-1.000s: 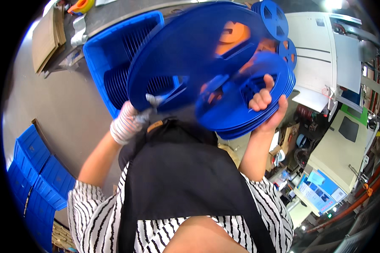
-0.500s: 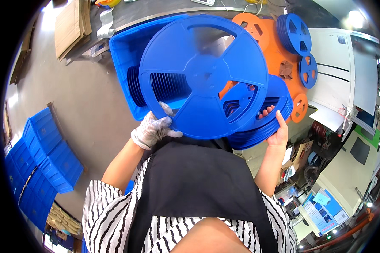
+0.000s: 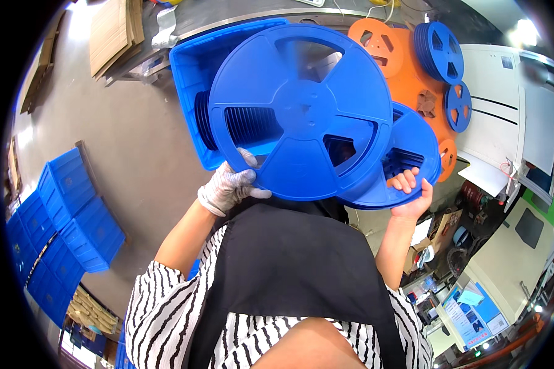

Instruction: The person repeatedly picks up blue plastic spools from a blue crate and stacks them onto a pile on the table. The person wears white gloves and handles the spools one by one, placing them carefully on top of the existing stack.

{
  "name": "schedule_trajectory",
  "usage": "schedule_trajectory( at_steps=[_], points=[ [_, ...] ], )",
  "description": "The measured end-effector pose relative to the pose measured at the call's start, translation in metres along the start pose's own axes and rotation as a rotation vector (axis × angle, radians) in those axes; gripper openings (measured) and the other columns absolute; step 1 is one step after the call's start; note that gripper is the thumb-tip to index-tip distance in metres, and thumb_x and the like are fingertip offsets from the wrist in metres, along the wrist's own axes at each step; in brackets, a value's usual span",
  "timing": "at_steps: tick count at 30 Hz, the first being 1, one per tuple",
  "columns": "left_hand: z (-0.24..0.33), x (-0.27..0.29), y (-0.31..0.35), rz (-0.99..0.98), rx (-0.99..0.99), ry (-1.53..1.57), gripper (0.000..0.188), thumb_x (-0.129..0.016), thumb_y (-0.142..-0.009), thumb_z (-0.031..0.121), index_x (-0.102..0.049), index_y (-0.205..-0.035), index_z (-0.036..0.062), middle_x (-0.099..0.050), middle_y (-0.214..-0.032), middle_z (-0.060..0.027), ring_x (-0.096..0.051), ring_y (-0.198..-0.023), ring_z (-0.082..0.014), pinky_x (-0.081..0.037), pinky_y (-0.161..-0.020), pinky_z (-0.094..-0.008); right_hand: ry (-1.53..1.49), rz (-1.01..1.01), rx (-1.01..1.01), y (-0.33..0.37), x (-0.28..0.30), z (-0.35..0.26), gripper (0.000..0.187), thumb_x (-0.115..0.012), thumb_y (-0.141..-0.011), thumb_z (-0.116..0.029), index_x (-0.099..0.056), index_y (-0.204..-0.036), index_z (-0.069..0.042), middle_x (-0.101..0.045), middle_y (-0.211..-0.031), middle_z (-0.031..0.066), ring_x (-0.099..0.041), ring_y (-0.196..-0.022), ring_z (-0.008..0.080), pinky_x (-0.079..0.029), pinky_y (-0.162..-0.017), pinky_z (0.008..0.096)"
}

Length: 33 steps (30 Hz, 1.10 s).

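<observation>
A large blue plastic reel (image 3: 306, 107) with cut-out windows is held up in front of me. Its lower left rim is pinched by my left hand (image 3: 226, 186), which wears a whitish glove. Partly hidden behind it, more blue reels (image 3: 417, 130) lie stacked at the right. My bare right hand (image 3: 412, 194) grips the near right rim of that stack, fingers curled over the edge by a window and thumb outside. Behind the big reel, a blue bin (image 3: 184, 77) holds several dark blue reels (image 3: 204, 126) standing on edge in a row.
Smaller blue reels (image 3: 438, 52) and orange reels (image 3: 375, 46) rest on an orange surface (image 3: 410, 83) at the back right. Flattened cardboard (image 3: 114, 37) leans at the far left. Stacked blue crates (image 3: 83, 212) stand on the floor at left. A white machine (image 3: 489, 98) is at right.
The stacked reels and my right hand have shifted slightly right; my right fingers now curl further over the rim. The large reel stays in my left hand. The whole view has shifted a little.
</observation>
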<state>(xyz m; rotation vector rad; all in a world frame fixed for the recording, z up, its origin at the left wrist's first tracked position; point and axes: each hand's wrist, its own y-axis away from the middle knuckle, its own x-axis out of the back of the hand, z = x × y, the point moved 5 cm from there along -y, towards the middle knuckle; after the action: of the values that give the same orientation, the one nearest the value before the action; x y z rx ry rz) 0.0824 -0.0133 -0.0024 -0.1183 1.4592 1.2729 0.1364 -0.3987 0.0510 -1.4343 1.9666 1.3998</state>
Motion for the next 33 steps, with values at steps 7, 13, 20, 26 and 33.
schedule_trajectory(
  at_steps=[7,13,20,26,33],
  points=[
    [-0.003,0.01,0.006,0.013,-0.06,0.033,0.029,-0.071,-0.082,0.004,-0.052,-0.103,0.0117,-0.061,-0.103,-0.0159,-0.063,-0.075,-0.026,-0.05,-0.056,-0.0316,-0.072,-0.245,0.099,0.02,-0.002,-0.001,0.027,-0.064,-0.082,-0.024,-0.045,-0.093,-0.009,-0.039,-0.064,-0.0029,-0.04,-0.054,0.0094,-0.035,-0.06,0.0275],
    [0.003,0.013,0.01,0.01,-0.109,0.041,0.035,-0.067,-0.08,0.002,-0.048,-0.108,0.0101,-0.06,-0.105,-0.0156,-0.067,-0.089,-0.031,-0.064,-0.069,-0.0428,-0.009,-0.317,0.079,0.02,-0.033,0.003,0.027,-0.064,-0.082,-0.021,-0.042,-0.091,-0.009,-0.039,-0.062,-0.0028,-0.039,-0.051,0.0089,-0.034,-0.058,0.0262],
    [0.031,0.042,0.018,0.118,-0.379,0.056,0.031,-0.067,-0.085,0.005,-0.054,-0.111,0.0137,-0.06,-0.084,0.0022,-0.053,-0.065,-0.0143,-0.041,-0.053,-0.0305,-0.101,-0.42,0.106,0.027,-0.026,0.0,0.03,-0.067,-0.083,-0.025,-0.042,-0.089,-0.01,-0.04,-0.059,-0.0036,-0.042,-0.048,0.0085,-0.037,-0.054,0.0267],
    [0.052,0.129,0.021,0.158,-0.558,0.121,0.031,-0.054,-0.093,0.002,-0.053,-0.123,0.0115,-0.057,-0.117,-0.003,-0.062,-0.102,-0.0188,-0.061,-0.083,-0.0347,-0.152,-0.527,0.084,0.032,-0.047,-0.001,0.033,-0.07,-0.085,-0.025,-0.04,-0.088,-0.011,-0.045,-0.059,-0.0028,-0.047,-0.047,0.008,-0.038,-0.051,0.0238],
    [0.048,0.189,0.015,0.451,-0.566,0.084,0.024,-0.055,-0.093,0.003,-0.053,-0.116,0.0089,-0.056,-0.109,-0.0051,-0.058,-0.101,-0.0181,-0.054,-0.094,-0.0404,-0.114,-0.504,0.131,0.032,-0.066,0.0,0.036,-0.074,-0.084,-0.025,-0.041,-0.089,-0.011,-0.046,-0.059,-0.0021,-0.052,-0.049,0.01,-0.04,-0.05,0.0245]
  ],
)
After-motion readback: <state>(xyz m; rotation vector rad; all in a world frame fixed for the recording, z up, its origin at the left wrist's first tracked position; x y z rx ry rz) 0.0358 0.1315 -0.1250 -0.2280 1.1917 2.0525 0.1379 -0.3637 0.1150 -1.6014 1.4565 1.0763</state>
